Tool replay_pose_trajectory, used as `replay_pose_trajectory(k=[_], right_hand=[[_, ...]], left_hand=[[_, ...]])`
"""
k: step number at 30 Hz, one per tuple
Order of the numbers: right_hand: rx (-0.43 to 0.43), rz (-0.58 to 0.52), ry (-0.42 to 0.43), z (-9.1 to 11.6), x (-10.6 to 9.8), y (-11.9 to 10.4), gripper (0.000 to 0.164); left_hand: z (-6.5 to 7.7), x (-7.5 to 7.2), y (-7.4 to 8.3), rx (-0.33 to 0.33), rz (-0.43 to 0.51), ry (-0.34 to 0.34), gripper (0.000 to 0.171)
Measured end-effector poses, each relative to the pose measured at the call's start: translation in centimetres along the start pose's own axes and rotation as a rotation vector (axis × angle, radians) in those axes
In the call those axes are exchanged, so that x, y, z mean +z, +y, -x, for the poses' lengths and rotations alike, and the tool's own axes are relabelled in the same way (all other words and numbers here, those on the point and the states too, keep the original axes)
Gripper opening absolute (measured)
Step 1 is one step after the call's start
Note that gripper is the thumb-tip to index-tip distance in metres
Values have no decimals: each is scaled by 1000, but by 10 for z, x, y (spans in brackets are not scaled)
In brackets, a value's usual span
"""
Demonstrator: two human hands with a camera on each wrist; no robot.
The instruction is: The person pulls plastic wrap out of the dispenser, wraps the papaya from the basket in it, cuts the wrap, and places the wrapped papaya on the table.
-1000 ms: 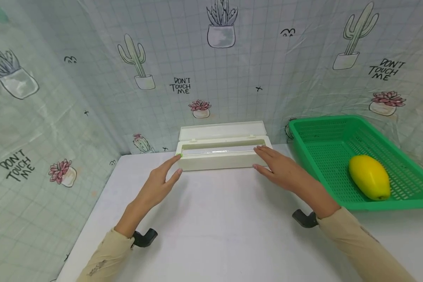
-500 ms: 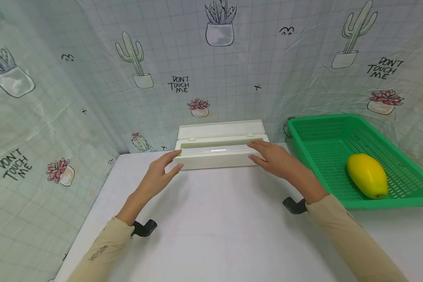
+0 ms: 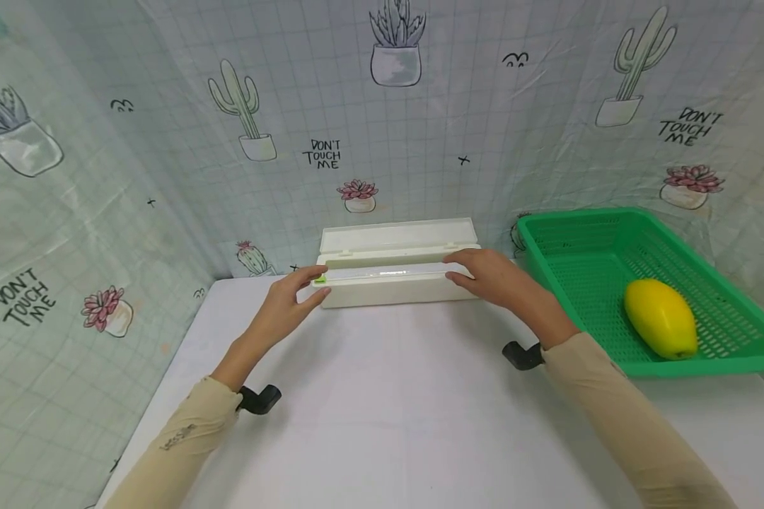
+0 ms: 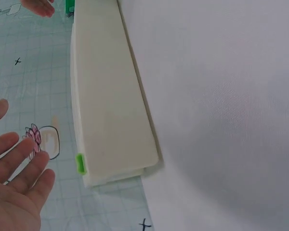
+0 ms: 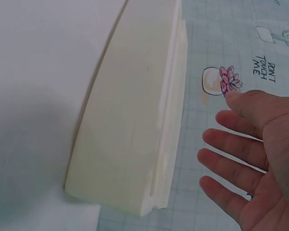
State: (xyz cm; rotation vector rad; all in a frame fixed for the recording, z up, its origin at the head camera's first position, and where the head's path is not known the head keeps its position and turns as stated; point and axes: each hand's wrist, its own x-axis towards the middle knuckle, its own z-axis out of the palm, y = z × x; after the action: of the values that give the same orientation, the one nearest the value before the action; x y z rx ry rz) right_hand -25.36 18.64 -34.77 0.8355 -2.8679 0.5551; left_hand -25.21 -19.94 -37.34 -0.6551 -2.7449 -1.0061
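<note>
A long white plastic box, which looks like a cling film dispenser, stands at the back of the table with its lid tipped back. A shiny, pale roll lies lengthwise inside. Over the box's left end hovers my left hand, fingers and thumb apart, beside a small lime-green slider. My right hand is above the right end, its fingers spread and relaxed. Both wrist views show the hands apart from the box's front wall, holding nothing.
At the right a green plastic basket holds a yellow, papaya-like fruit. A cactus-print curtain hangs right behind the box and along the left side of the white table.
My right hand has moved left and slightly up over the right part of the box. The left hand's fingers have bent a little over the left end. Box and basket stay put.
</note>
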Motion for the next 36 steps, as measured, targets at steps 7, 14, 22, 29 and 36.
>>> replay_pose_trajectory(k=[7,14,22,29,36], right_hand=[[-4,-4,-10,-10,1,7,33],[6,-13,-42,-18,-1,12,33],[16,-10,-69,-23,0,19,33],[-8,1,-71,-28,1,24,32],[-26,7,-101,-34,-1,30,28]], left_hand=[[-8,-2,-4,8,-26,-29,50],[-17,-4,-6,10,-48,-75,52],[-27,-1,-7,42,-61,-112,49],[-39,-3,-8,45,-89,-161,46],[-54,-2,-10,74,-136,-213,41]])
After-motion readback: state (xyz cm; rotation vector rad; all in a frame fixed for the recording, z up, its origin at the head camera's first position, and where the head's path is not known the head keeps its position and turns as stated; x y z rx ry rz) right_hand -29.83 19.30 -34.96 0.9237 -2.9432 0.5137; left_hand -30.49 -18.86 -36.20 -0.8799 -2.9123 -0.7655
